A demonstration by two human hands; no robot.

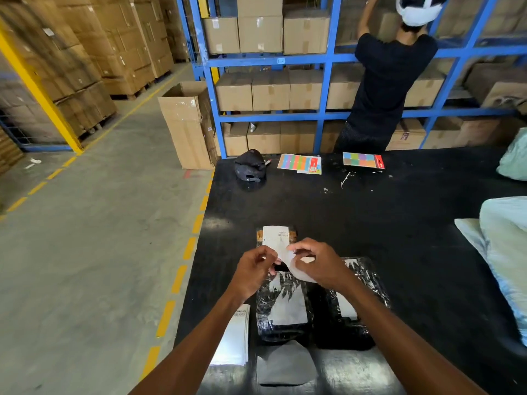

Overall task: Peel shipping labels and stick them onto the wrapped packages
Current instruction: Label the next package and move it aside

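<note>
Both hands hold one white shipping label (276,238) above the black table (385,223). My left hand (255,270) pinches its lower left edge. My right hand (316,262) pinches a curled strip of backing (299,273) that bends away from the label. Under the hands lie two packages wrapped in black plastic with white patches, one on the left (285,306) and one on the right (356,303). A small brownish item (293,233) shows behind the label. A stack of labels (233,340) lies by the table's left edge, partly under my left forearm.
A grey piece (285,366) lies near the front edge. A black cap (251,166) and two colourful sticker sheets (300,163) (363,160) sit at the far side. Pale plastic bags (502,252) pile up at the right. A person (390,81) stands at blue shelving with cartons.
</note>
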